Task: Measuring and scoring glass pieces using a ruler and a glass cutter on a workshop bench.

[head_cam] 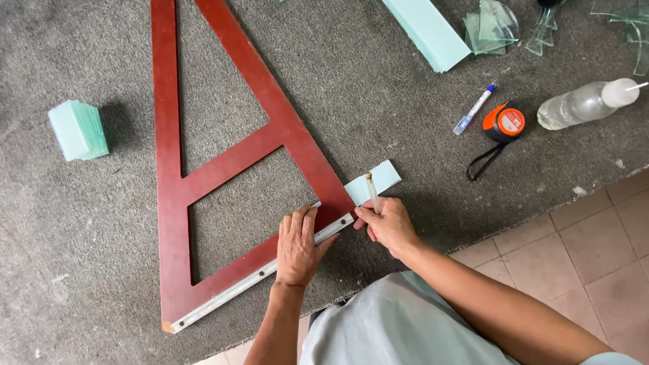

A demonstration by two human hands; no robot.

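Head view looks down on a counter [378, 88] covered with grey carpet-like cloth. At the far left stands a small stack of pale green glass pieces [78, 130], well apart from everything else. Next comes a big red-brown wooden square [233, 159] of triangle shape with a cross bar; its lower edge carries a metal strip [230, 294] with screws. The left hand [297, 247] lies flat on this lower edge, fingers spread and pressing down, grasping nothing. Just beside it, a narrow strip of pale green glass [380, 180] comes out from under the corner of the square. The right hand [387, 224] is closed around a thin glass cutter [372, 191] with a brass-coloured head, which stands almost upright on the glass strip, close against the edge of the square. Further right on the counter lie a blue and white pen [474, 109], an orange and black tape measure [505, 123] with its black strap, and a clear plastic bottle [585, 103] on its side. Along the top edge are a long pale green glass bar [427, 30] and some broken glass offcuts [492, 26]. At the lower right a tiled floor [595, 250] is visible.
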